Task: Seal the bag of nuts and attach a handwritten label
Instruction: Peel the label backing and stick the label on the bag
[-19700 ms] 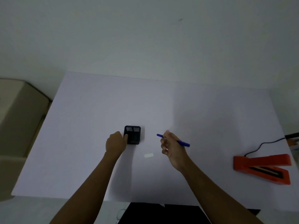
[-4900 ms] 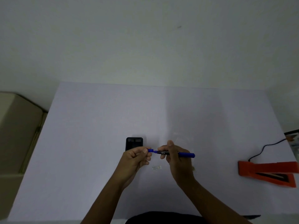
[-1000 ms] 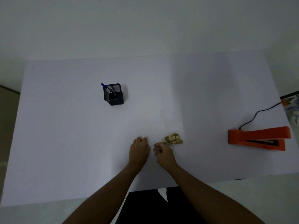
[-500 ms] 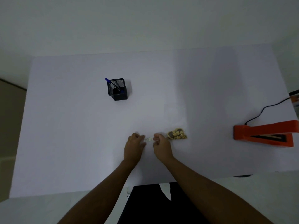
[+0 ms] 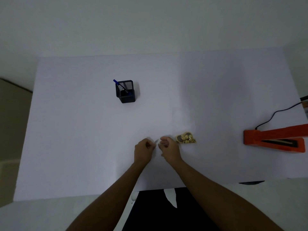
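1. Left hand (image 5: 143, 150) curled, fingertips pinched; right hand (image 5: 168, 147) likewise curled and pinched, just beside it.
2. A small pale sliver, probably the label (image 5: 156, 141), shows blurred between the two sets of fingertips; which hand grips it cannot be told.
3. Bag of nuts (image 5: 185, 139) lies flat on the white bench (image 5: 83, 139), just right of the right hand, apparently not touched by it.
4. Black mesh pen holder (image 5: 125, 91) stands well beyond and left of the bag; a blue pen (image 5: 120, 85) leans in it, tip up-left.
5. Orange sealer (image 5: 275, 139) sits far right of the bag, its black cord (image 5: 275, 114) running off the bench edge.
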